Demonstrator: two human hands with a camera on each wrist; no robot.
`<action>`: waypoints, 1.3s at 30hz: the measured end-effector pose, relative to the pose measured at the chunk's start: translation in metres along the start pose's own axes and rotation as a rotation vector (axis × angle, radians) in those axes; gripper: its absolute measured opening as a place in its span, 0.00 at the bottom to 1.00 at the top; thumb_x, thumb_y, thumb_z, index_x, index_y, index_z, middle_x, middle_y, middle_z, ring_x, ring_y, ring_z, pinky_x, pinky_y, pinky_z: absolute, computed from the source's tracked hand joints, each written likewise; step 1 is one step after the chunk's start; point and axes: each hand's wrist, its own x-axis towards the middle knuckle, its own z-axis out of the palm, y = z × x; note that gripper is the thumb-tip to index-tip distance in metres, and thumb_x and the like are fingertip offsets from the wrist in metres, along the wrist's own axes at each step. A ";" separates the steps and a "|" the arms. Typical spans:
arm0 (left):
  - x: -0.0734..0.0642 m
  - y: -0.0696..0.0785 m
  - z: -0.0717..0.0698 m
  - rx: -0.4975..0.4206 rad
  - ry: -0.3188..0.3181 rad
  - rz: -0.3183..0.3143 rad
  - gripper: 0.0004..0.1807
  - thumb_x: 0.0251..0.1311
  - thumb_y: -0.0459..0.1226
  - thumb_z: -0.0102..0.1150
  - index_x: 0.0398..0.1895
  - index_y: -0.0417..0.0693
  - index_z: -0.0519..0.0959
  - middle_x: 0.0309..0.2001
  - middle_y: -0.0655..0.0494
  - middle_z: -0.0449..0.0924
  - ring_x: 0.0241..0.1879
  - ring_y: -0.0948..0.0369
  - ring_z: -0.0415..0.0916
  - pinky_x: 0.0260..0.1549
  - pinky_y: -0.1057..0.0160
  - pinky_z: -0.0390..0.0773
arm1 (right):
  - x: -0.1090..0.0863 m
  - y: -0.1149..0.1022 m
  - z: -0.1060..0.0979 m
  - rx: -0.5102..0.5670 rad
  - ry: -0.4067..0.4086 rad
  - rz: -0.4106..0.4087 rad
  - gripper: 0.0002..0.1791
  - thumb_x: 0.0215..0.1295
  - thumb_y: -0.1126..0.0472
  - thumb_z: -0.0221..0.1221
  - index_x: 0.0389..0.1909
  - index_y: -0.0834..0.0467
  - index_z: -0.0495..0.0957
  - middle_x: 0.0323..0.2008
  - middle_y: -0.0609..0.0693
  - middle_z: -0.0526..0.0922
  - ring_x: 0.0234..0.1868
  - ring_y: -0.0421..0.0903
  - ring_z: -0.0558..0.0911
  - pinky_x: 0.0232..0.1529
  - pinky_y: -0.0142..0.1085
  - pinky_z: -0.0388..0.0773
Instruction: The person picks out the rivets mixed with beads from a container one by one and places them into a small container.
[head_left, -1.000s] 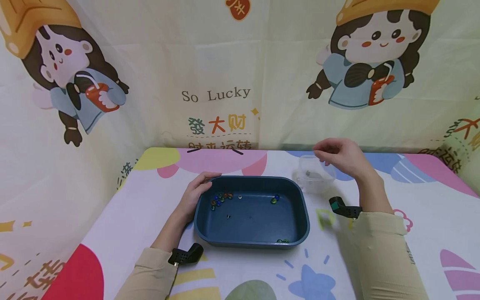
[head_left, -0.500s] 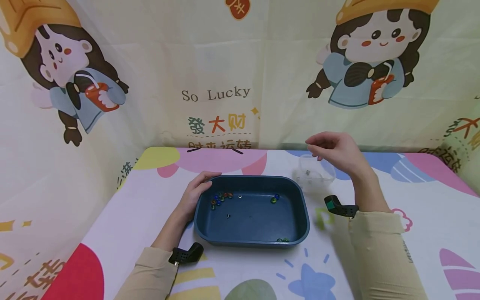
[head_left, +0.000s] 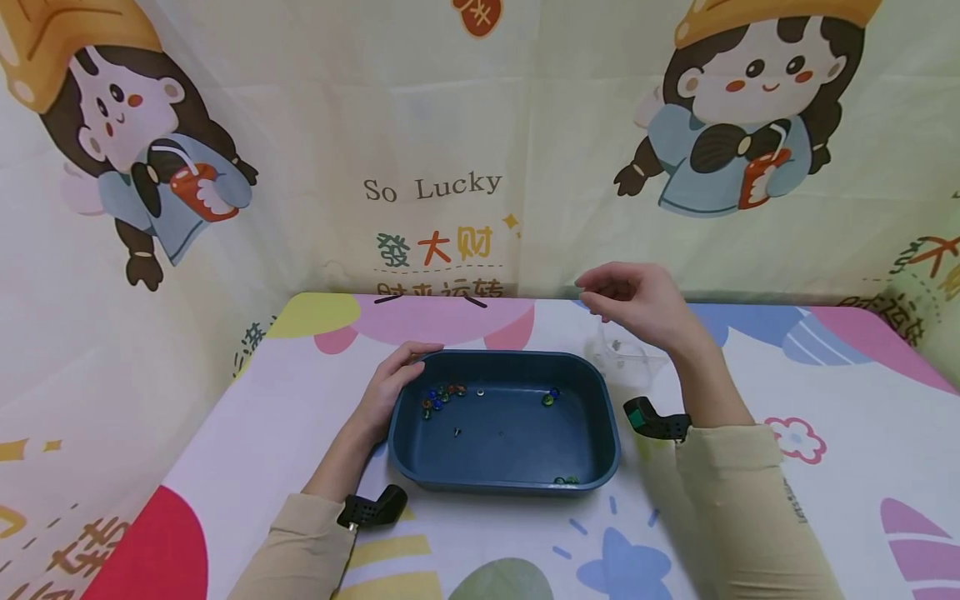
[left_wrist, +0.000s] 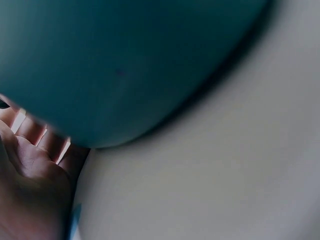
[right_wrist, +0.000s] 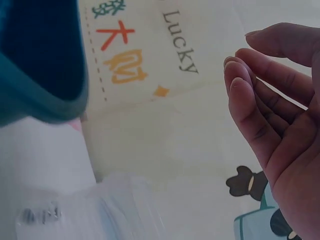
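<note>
My left hand (head_left: 386, 387) holds the left end of a dark blue plastic basin (head_left: 517, 458), with the thumb at the rim and the fingers along the outside. Several glass marbles (head_left: 437, 404) cluster in its far left corner. Two marbles (head_left: 550, 398) lie towards the right, and green ones (head_left: 567, 480) by the near wall. A small screw (head_left: 457, 432) and a ring-like piece, perhaps a nut (head_left: 481, 392), are on the basin floor. Bent loosely, my right hand (head_left: 637, 304) hovers over a clear plastic box (head_left: 637, 365); nothing shows between its fingers in the right wrist view.
Small metallic pieces (right_wrist: 41, 214) sit inside the clear box, blurred in the right wrist view. A patterned cloth (head_left: 555, 550) covers the table. Behind its far edge hangs a printed curtain (head_left: 450, 108).
Across these frames my right hand has moved left and a little up, from the clear box's right side to above its left side. My left hand and the basin have stayed put.
</note>
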 end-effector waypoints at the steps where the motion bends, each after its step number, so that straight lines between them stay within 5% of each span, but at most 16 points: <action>1: 0.000 0.000 0.000 -0.001 0.000 -0.001 0.22 0.74 0.32 0.38 0.65 0.30 0.70 0.63 0.36 0.70 0.62 0.49 0.67 0.64 0.47 0.63 | 0.001 -0.001 0.002 0.008 -0.006 -0.008 0.12 0.68 0.67 0.63 0.49 0.68 0.83 0.38 0.60 0.85 0.30 0.46 0.82 0.34 0.30 0.80; 19: 0.000 0.000 -0.001 0.000 0.011 -0.001 0.22 0.74 0.32 0.38 0.64 0.30 0.70 0.62 0.36 0.71 0.61 0.49 0.69 0.63 0.48 0.66 | 0.009 -0.024 0.038 0.093 -0.098 -0.050 0.12 0.67 0.65 0.65 0.49 0.64 0.84 0.38 0.54 0.85 0.32 0.54 0.81 0.36 0.36 0.81; 29: 0.000 -0.001 0.000 0.000 0.010 0.001 0.22 0.73 0.32 0.38 0.64 0.30 0.70 0.62 0.36 0.71 0.60 0.49 0.69 0.63 0.47 0.65 | 0.012 -0.026 0.056 0.108 -0.100 -0.071 0.11 0.66 0.65 0.65 0.48 0.63 0.85 0.37 0.52 0.85 0.32 0.49 0.81 0.36 0.37 0.81; 39: 0.001 -0.001 0.000 -0.006 0.006 0.002 0.22 0.73 0.32 0.38 0.64 0.30 0.70 0.62 0.33 0.71 0.62 0.42 0.69 0.64 0.43 0.64 | 0.016 -0.028 0.082 0.097 -0.187 -0.168 0.10 0.64 0.66 0.67 0.45 0.62 0.86 0.35 0.49 0.85 0.33 0.45 0.82 0.37 0.38 0.81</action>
